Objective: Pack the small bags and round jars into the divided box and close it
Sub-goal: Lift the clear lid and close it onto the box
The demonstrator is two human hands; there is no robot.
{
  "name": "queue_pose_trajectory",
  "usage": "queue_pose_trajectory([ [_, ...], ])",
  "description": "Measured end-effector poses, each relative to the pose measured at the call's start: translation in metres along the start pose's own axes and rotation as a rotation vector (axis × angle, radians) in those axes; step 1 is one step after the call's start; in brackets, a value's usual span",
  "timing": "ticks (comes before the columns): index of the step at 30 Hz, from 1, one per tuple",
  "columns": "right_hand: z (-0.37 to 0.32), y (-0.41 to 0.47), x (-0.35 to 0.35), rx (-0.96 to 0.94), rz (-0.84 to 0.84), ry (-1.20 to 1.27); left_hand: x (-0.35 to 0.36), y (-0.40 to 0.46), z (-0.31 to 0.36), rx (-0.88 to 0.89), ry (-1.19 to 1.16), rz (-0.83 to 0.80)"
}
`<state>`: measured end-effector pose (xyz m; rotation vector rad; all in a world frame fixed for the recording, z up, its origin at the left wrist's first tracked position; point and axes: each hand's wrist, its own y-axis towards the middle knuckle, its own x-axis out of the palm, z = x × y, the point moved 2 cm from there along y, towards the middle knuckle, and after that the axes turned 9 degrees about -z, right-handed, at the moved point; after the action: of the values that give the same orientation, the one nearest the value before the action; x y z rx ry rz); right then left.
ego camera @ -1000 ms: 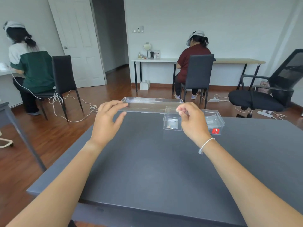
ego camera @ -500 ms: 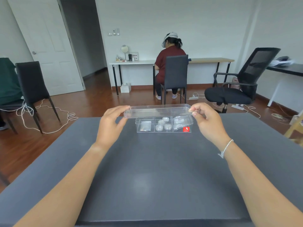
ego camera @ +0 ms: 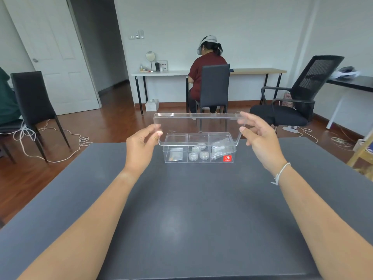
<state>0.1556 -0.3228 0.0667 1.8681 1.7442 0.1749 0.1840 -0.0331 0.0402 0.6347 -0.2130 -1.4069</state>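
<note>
A clear divided box (ego camera: 198, 161) with a red sticker stands on the dark grey table (ego camera: 181, 219). Its left compartment holds a small bag (ego camera: 176, 154), the middle one several round jars (ego camera: 198, 153), the right one more small bags (ego camera: 219, 149). Both hands hold the clear lid (ego camera: 198, 126) in the air just above the box, tilted up toward me. My left hand (ego camera: 142, 146) pinches its left end and my right hand (ego camera: 260, 138) grips its right end.
A person in a dark red shirt sits at a long desk (ego camera: 210, 72) at the back wall. A black office chair (ego camera: 298, 98) stands at the right, a black chair (ego camera: 34, 104) and loose white cables (ego camera: 60, 142) at the left.
The lid has been lifted and tilted upright over the box, held at both ends. The view has swung so the box now sits centred before me.
</note>
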Motion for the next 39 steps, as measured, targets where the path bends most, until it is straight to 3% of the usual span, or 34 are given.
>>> queue_pose_trajectory([
  [5, 0.015, 0.002, 0.005, 0.106, -0.042, -0.049, 0.006, 0.010, -0.001, -0.058, -0.090, 0.041],
  [12, 0.031, 0.001, 0.012, 0.170, 0.115, 0.063, 0.015, 0.009, -0.008, -0.076, -0.046, 0.052],
  [17, 0.041, 0.003, 0.015, 0.184, 0.135, 0.059, 0.017, 0.008, -0.017, -0.097, -0.012, -0.047],
  [23, 0.047, 0.003, 0.021, 0.171, -0.008, 0.013, 0.019, 0.009, -0.030, -0.180, 0.083, -0.250],
  [27, 0.051, 0.001, 0.024, 0.203, -0.064, -0.056, 0.022, 0.010, -0.032, -0.183, 0.123, -0.298],
  [39, 0.060, -0.001, 0.021, 0.237, -0.015, -0.127, 0.030, 0.010, -0.042, -0.272, -0.010, -0.212],
])
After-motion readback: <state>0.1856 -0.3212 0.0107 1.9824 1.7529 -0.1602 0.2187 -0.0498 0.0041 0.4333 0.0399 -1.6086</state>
